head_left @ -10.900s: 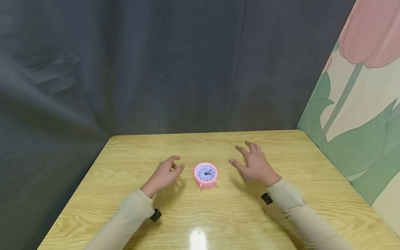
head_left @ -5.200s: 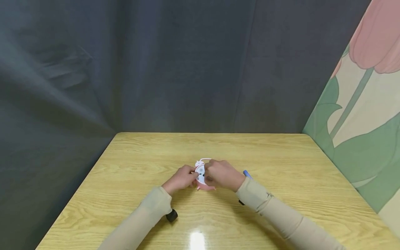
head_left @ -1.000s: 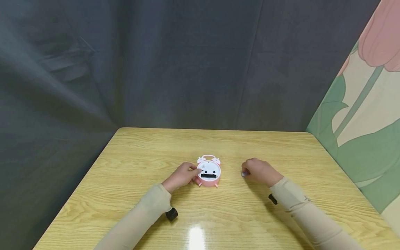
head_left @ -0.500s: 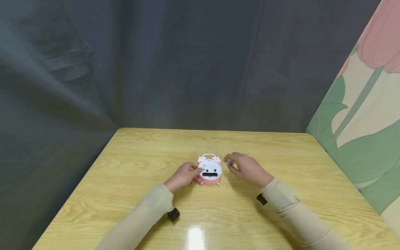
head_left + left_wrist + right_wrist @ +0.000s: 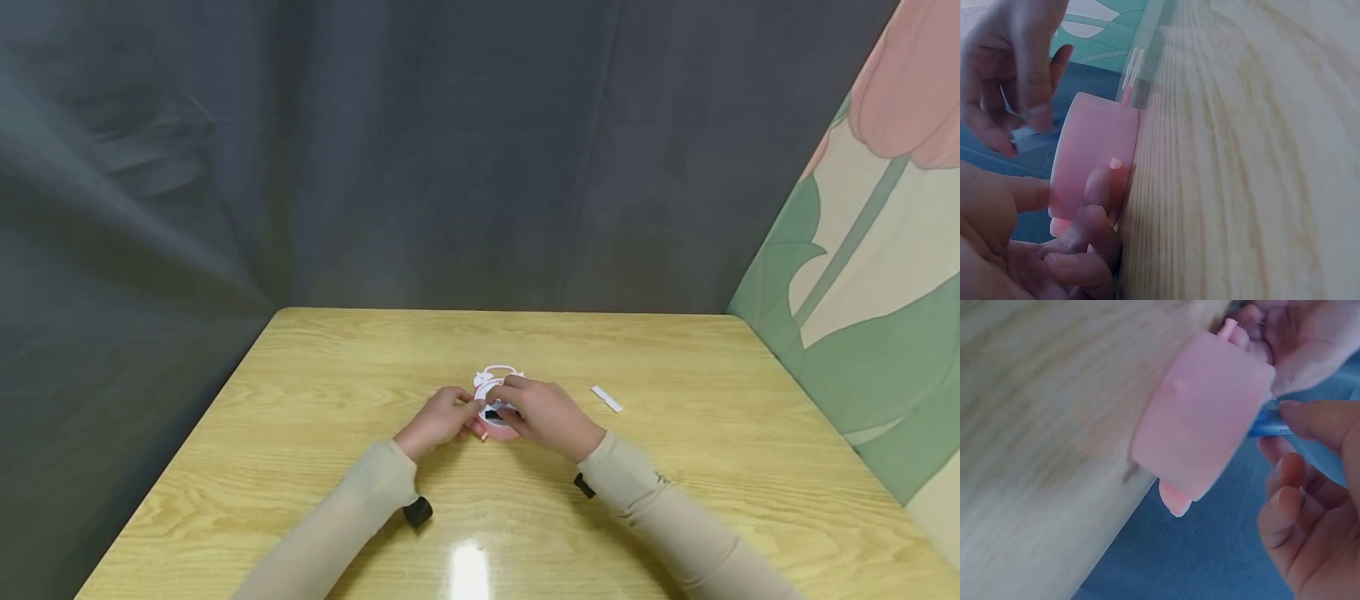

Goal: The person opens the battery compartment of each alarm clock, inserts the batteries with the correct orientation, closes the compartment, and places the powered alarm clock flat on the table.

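Note:
A pink alarm clock (image 5: pixel 501 430) lies face down on the table, its white back up and a dark battery slot partly showing. My left hand (image 5: pixel 441 423) grips the clock's left side, thumb at the edge of the back and fingers around the pink case (image 5: pixel 1094 150). Over the back, my right hand (image 5: pixel 551 414) pinches a blue battery with a whitish end (image 5: pixel 1269 425) between thumb and fingers. In the left wrist view the battery (image 5: pixel 1038 139) is right at the back's surface. The right hand hides much of the slot in the head view.
A narrow white battery cover (image 5: pixel 606 398) lies on the wood-grain table (image 5: pixel 360 358) right of the clock. A dark curtain (image 5: pixel 435 167) hangs behind the table, and a tulip-patterned panel (image 5: pixel 862 275) stands along the right.
The clock was turned from face up to face down and its slot uncovered. In the last second my right hand lifted the battery and brought it left over the clock, exposing the white cover.

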A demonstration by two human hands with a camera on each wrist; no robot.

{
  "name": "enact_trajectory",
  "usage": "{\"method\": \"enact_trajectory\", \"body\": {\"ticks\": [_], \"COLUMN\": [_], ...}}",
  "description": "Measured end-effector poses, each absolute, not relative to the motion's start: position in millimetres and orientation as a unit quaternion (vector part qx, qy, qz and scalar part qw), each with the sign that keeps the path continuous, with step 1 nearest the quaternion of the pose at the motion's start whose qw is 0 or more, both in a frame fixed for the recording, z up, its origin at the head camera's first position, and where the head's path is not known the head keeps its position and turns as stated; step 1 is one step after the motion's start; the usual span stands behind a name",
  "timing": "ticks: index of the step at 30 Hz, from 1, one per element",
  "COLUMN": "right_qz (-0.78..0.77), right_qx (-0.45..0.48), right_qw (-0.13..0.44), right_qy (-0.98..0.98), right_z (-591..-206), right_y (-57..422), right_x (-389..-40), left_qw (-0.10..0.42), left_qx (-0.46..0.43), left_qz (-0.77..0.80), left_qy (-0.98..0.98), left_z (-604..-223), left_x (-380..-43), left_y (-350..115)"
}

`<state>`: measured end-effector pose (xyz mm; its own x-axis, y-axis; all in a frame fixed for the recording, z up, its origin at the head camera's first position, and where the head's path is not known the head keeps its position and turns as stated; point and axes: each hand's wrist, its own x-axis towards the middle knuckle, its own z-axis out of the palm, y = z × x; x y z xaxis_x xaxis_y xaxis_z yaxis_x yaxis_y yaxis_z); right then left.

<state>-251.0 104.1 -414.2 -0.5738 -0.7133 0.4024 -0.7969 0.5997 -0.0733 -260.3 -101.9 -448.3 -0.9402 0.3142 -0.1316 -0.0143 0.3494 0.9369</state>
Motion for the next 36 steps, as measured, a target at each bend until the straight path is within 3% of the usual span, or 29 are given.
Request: {"method": "enact_trajectory", "body": {"ticks": [26,36], "right_qz": [0.058,0.062], "right_qx": [0.441,0.448], "right_qw": [0.17,0.183], "right_qy": [-0.879,-0.873], "right_z": [-428,-426], "right_y": [103,104], "right_x": [-246,-245], "left_qw": [0.223,0.223], "left_qx": [0.087,0.086], "left_qz": [0.596,0.593], "left_qy": [0.767,0.769], "left_z": [-442,-442], "left_x": [-261,-261], "left_y": [-107,-106]}}
